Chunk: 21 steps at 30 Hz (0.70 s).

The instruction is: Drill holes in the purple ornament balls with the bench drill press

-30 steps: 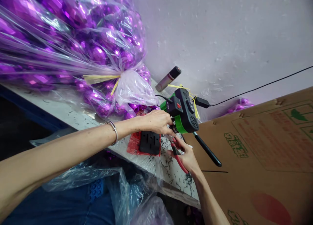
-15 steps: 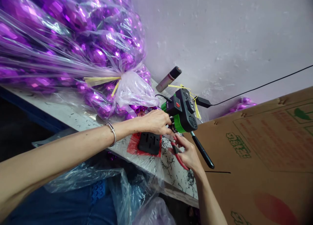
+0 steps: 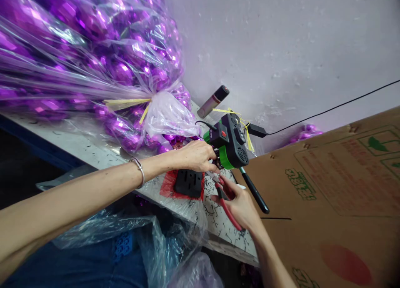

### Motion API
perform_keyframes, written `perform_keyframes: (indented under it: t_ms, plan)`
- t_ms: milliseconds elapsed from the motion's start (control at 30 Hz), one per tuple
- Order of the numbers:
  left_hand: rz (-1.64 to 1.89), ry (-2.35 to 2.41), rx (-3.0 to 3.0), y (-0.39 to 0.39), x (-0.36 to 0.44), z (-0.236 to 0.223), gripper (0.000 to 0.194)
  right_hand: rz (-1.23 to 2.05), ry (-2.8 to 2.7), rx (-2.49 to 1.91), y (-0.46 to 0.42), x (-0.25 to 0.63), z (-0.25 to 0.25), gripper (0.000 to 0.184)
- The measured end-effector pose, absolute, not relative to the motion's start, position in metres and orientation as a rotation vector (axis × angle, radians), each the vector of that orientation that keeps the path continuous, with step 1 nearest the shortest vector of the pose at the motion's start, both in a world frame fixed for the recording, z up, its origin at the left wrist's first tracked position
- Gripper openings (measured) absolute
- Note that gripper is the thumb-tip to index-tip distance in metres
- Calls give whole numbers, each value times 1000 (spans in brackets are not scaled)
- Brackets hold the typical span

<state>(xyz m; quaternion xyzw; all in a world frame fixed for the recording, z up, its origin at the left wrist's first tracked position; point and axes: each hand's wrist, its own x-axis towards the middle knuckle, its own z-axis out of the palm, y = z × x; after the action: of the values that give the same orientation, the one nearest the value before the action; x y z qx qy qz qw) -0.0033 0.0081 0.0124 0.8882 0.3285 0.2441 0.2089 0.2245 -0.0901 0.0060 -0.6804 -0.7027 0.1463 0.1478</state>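
My left hand (image 3: 201,156) is at the near side of a black and green machine (image 3: 233,140) with a red switch. Its fingers are closed around something small and dark beside the machine, too hidden to name. Just below and to the right, my right hand (image 3: 242,204) grips red-handled pliers (image 3: 231,214), their jaws pointing up toward the left hand. Under my left wrist a black slotted block (image 3: 188,183) lies on a red sheet (image 3: 167,184). A rod with a black grip (image 3: 256,194) sticks out from the machine toward me.
Bagged shiny purple balls (image 3: 121,73), tied with yellow ribbon (image 3: 126,103), fill the left. A large cardboard box (image 3: 328,196) stands at the right. Behind the machine are a spray can (image 3: 213,101) and a black cord (image 3: 337,106). Dark clippings (image 3: 215,217) litter the white table (image 3: 93,146).
My right hand and the pliers have drawn slightly down and away from my left hand. The left hand stays at the machine, and the whole view has shifted a little.
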Motion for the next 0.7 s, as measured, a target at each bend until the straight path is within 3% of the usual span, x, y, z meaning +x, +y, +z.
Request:
perform_keyframes:
  t_ms: [100,233,400,500,700]
  plan:
    - [695,918,2442,8,-3,14,33,539,-1815,-2099,-114,213,-9,72]
    - [670,916,2431,7,-4,17,32,436,-2026,-1936,-90,232,7,74]
    - [647,929,2435,6,-5,18,33,379,-2541,-1766,-32,252,58,37]
    - [652,930,2449,6,-4,17,34,412,-2605,-1778,-24,248,71,30]
    - [714,934,2448,7,-3,14,31,704,-1998,-1923,-78,227,24,71]
